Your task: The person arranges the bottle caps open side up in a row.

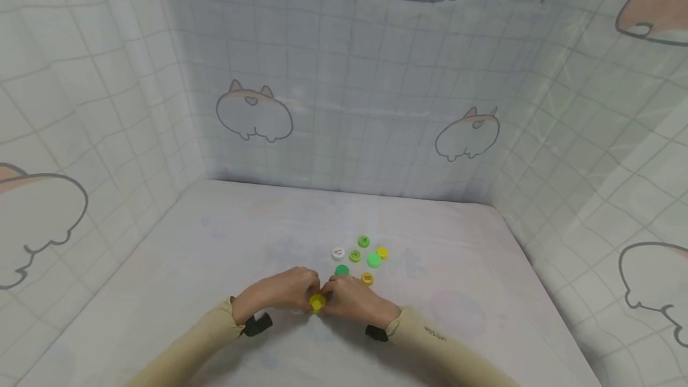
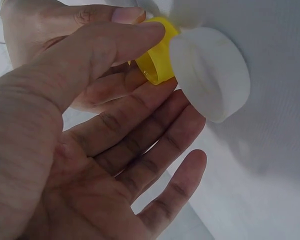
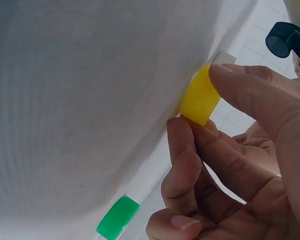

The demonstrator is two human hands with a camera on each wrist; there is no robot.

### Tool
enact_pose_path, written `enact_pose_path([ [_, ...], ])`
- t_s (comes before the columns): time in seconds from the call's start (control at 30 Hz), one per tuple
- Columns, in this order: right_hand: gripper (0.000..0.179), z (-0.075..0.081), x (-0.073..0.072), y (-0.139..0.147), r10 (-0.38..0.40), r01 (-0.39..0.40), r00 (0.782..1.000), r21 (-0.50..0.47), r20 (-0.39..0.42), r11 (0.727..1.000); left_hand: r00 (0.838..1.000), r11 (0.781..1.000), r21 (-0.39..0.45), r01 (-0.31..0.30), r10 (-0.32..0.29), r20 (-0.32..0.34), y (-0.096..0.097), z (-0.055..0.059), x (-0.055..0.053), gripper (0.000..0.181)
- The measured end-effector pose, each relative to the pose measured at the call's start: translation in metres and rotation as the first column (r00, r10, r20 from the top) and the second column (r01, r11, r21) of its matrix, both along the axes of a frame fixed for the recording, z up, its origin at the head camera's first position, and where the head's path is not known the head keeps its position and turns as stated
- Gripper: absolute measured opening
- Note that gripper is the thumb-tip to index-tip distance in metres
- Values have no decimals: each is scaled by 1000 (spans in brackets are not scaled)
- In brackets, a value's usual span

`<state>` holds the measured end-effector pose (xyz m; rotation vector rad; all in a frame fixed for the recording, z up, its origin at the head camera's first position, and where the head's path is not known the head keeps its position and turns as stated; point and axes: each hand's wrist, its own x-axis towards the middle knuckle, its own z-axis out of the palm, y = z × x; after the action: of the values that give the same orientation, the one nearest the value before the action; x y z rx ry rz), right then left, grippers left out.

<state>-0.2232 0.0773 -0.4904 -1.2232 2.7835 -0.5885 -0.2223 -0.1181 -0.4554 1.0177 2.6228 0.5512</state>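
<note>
Both hands meet low in the middle of the head view around a yellow bottle cap, its hollow side showing there. The left hand pinches the cap between thumb and forefinger, its other fingers stretched out in the left wrist view. From the other side, the right hand holds the same cap by thumb and fingertips, close over the white cloth. A white bottle cap stands on edge beside the yellow one, next to the left fingertips. In the right wrist view, this white cap is partly hidden behind the yellow one.
Beyond the hands lie several loose caps: a dark green cap, an orange-yellow cap, a white cap with print, a light green cap and others. Cloth walls with cartoon dogs enclose the covered table.
</note>
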Motion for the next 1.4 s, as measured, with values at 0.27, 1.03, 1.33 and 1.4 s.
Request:
enact_pose_path([
  [0.27,25,-1,2,3,18,-18,1000,-7,15,1000,999,1000,11,1,-1,44,3,-2,1,18],
  [1.03,24,20,-3,29,11,-13,999,-34,-48,999,998,993,117,-16,8,66,13,12,-5,20],
  [1.33,26,39,-15,46,-47,45,999,-95,-21,994,996,984,164,-70,77,-34,26,24,-20,18],
  [1.4,28,41,-18,50,-61,57,998,-105,-32,993,993,982,156,-105,112,-33,28,25,-22,18],
])
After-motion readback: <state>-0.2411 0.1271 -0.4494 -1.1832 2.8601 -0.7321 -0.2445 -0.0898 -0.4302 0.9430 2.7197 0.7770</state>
